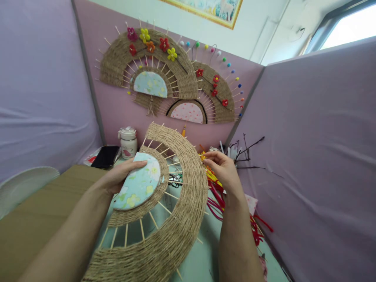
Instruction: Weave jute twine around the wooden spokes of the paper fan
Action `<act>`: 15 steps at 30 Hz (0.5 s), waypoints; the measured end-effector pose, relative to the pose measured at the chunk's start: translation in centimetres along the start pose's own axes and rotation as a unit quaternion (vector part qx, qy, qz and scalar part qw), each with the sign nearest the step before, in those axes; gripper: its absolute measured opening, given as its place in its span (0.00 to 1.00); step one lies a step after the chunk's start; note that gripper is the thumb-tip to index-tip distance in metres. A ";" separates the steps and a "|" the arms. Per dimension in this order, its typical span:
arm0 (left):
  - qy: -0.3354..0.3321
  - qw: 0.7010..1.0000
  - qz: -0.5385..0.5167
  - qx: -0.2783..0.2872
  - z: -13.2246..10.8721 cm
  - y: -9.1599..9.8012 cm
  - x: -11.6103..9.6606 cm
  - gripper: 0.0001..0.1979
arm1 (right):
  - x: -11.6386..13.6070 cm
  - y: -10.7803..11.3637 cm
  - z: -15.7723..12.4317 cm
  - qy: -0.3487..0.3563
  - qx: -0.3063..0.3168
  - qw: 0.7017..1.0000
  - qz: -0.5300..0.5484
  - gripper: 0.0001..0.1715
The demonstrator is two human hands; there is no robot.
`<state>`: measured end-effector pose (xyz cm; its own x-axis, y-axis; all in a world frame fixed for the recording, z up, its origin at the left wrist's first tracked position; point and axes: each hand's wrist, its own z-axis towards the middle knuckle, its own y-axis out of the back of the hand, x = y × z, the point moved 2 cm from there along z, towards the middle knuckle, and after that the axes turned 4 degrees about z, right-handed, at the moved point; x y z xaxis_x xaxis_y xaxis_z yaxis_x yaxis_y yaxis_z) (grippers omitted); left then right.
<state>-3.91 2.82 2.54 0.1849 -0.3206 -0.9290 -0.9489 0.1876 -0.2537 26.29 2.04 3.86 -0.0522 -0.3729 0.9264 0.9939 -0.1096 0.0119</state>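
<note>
A large half-round fan woven of jute twine [190, 176] over thin wooden sticks is held up at a tilt, with open gaps between its inner and outer bands. At its centre is a half-circle of pale blue flowered fabric [141, 184]. My left hand [122, 174] grips this part, thumb on the fabric and fingers hidden behind. My right hand [220, 166] is at the fan's outer right edge, thumb and fingers pinched at the tip of a stick [201, 155].
Two decorated fans [182, 74] [219, 94] hang on the pink panel behind. A white jar [128, 143], a black phone [105, 156] and cardboard [49, 207] lie left. Coloured pipe cleaners [216, 196] and dark twigs [248, 150] are on the right. Purple cloth partitions [317, 156] flank the table.
</note>
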 end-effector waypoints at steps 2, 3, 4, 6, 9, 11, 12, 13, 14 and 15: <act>0.005 1.000 0.006 0.002 0.1 0.1 0.1 0.18 | 0.2 0.1 -0.1 0.007 0.001 1.000 -0.007 0.13; 0.008 1.000 0.007 0.004 0.2 0.2 0.2 0.18 | 0.3 0.1 -0.1 0.012 0.002 1.000 -0.012 0.13; 0.010 1.000 0.007 0.005 0.4 0.2 0.4 0.18 | 0.4 0.2 -0.1 0.017 0.003 1.000 -0.019 0.13; 0.015 1.000 0.010 0.015 0.6 0.1 0.8 0.18 | 0.5 0.5 -0.2 0.031 0.001 0.999 -0.036 0.13; 0.025 0.999 0.020 0.038 0.9 -0.4 1.5 0.18 | 0.6 0.9 -0.2 0.050 -0.006 0.998 -0.037 0.12; 0.031 0.998 0.021 0.056 0.9 -0.9 1.7 0.18 | 0.5 1.1 -0.2 0.054 -0.006 0.998 -0.029 0.11; 0.034 0.997 0.018 0.063 0.9 -1.1 1.8 0.17 | 0.5 1.1 -0.2 0.053 -0.005 0.998 -0.028 0.10; 0.035 0.997 0.014 0.067 0.8 -1.2 1.8 0.17 | 0.4 1.1 -0.1 0.051 -0.002 0.998 -0.028 0.10; 0.037 0.997 0.009 0.068 0.8 -1.4 1.8 0.17 | 0.3 1.1 -0.1 0.047 0.001 0.999 -0.029 0.10; 0.039 0.997 0.003 0.067 0.7 -1.4 1.8 0.16 | 0.3 1.1 -0.1 0.041 0.005 0.999 -0.029 0.10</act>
<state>-2.05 2.62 1.01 0.1543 -0.3896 -0.9079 -0.9061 0.3105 -0.2873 27.32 1.70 4.07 -0.1165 -0.4407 0.8900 0.9900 -0.1236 0.0684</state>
